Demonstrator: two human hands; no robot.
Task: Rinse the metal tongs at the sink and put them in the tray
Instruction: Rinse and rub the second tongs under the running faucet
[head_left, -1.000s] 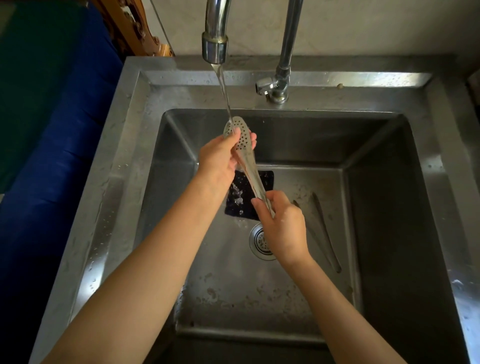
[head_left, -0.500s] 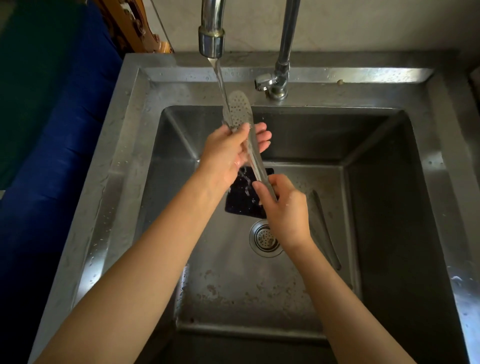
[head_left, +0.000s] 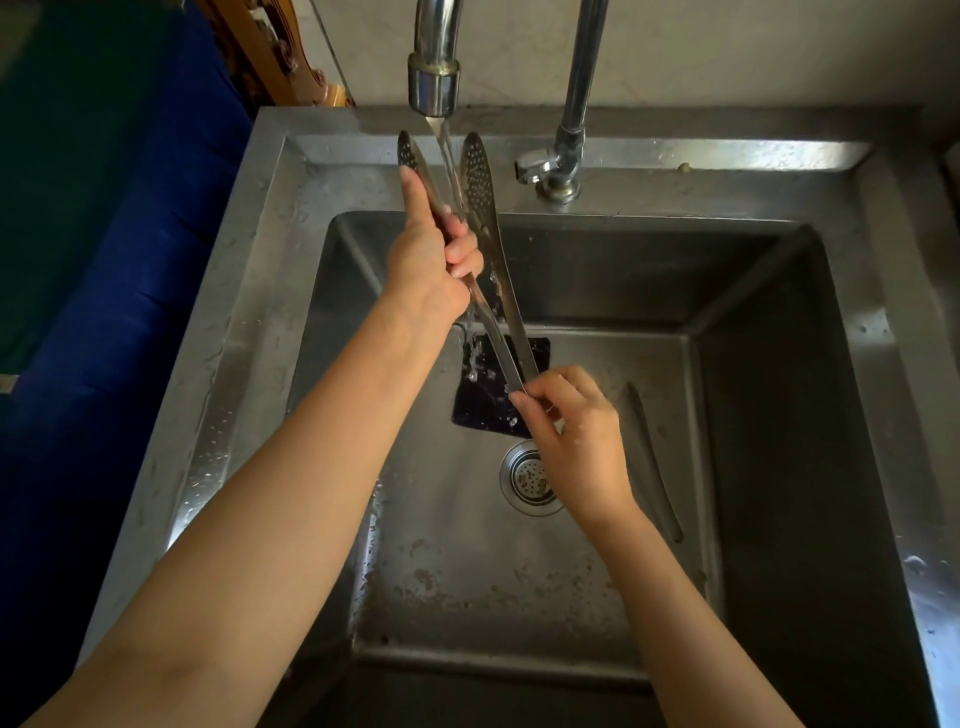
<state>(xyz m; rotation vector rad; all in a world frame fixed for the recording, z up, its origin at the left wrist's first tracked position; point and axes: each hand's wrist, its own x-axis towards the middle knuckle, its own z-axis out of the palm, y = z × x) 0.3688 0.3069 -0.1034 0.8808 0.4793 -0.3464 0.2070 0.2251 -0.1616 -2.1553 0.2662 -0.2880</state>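
Splayed under the stream (head_left: 445, 148) at upper centre, the metal tongs (head_left: 480, 197) sit with the left hand (head_left: 426, 260) curled round one arm and the right hand (head_left: 571, 436) seemingly pinching the hinge; wet steel may slip.

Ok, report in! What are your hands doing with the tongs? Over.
Left hand grips one arm of the tongs, right hand pinches their hinge end. Blades spread under the tap stream, over the sink. No tray in view.

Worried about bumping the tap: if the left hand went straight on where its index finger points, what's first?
Likely the tongs' own left blade, along which the left hand's finger lies; the faucet spout sits further right, depth unclear.
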